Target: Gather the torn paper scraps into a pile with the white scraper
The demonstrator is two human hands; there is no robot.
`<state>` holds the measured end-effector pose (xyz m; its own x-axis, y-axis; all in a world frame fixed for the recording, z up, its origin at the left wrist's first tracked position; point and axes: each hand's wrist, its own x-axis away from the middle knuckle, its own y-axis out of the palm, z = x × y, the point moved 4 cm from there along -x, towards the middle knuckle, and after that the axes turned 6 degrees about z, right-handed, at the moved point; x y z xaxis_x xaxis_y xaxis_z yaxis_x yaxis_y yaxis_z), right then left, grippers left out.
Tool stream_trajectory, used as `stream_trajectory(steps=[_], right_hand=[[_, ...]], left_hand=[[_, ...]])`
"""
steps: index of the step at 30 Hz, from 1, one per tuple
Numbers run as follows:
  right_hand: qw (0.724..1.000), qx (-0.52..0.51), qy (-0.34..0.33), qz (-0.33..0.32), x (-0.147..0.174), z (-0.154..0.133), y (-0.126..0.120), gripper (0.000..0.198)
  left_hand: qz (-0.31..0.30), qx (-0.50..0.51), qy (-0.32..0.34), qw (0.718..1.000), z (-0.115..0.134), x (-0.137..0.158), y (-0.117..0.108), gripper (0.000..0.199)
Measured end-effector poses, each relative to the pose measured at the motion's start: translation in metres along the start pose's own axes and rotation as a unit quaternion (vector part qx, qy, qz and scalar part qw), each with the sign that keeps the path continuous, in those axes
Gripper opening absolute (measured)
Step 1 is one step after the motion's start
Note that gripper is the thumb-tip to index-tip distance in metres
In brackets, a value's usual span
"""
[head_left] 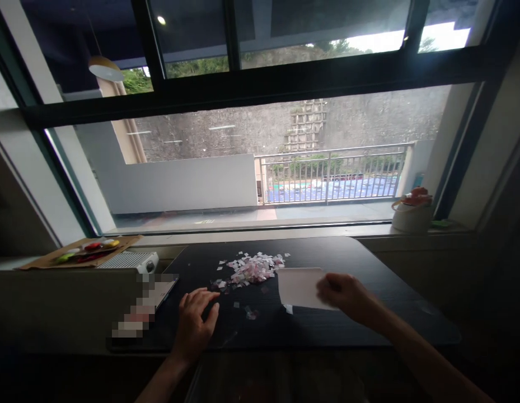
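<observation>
A heap of small white and pinkish paper scraps lies on the dark table. My left hand rests on the tabletop in front of the heap and to its left, fingers apart, with nothing held. At the right, my right hand is closed on the right end of a white sheet of card; this hand is slightly blurred. The card's left edge is close to the heap. One scrap shows at its front edge, and a few loose clear or pale bits lie between my hands.
A blurred-out flat object lies at the table's left edge. On the left ledge are a ridged white box and brown cardboard bearing colourful items. A white pot stands on the sill, below a large window.
</observation>
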<state>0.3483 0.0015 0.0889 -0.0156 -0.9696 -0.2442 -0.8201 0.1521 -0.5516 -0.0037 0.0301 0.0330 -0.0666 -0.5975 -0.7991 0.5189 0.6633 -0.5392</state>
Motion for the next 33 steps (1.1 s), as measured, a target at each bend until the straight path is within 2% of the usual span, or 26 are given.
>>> stream_trajectory(steps=[3, 7, 9, 12, 16, 23, 33], right_hand=[[0.999, -0.023, 0.035, 0.003, 0.005, 0.013, -0.011, 0.020], [0.993, -0.074, 0.082, 0.029, 0.013, 0.032, -0.041, 0.019], [0.987, -0.117, 0.103, 0.036, 0.012, 0.042, -0.048, 0.022], [0.975, -0.165, 0.141, 0.037, 0.008, 0.059, -0.046, 0.030], [0.975, -0.162, 0.151, 0.037, 0.009, 0.071, -0.035, 0.024], [0.980, -0.144, 0.139, 0.000, 0.024, 0.061, -0.030, 0.019], [0.964, -0.189, 0.186, -0.035, 0.039, 0.055, -0.028, 0.018]], left_hand=[[-0.001, -0.010, 0.034, 0.999, 0.001, 0.000, -0.002, 0.020], [-0.055, -0.030, 0.107, 0.992, 0.014, 0.004, -0.004, 0.018], [-0.077, -0.043, 0.141, 0.986, 0.019, 0.010, -0.006, 0.018], [-0.088, -0.063, 0.187, 0.976, 0.021, 0.025, -0.014, 0.020], [-0.103, -0.091, 0.199, 0.970, 0.016, 0.041, -0.022, 0.022], [-0.078, -0.103, 0.219, 0.967, 0.021, 0.043, -0.026, 0.021], [-0.068, -0.107, 0.229, 0.965, 0.020, 0.044, -0.025, 0.023]])
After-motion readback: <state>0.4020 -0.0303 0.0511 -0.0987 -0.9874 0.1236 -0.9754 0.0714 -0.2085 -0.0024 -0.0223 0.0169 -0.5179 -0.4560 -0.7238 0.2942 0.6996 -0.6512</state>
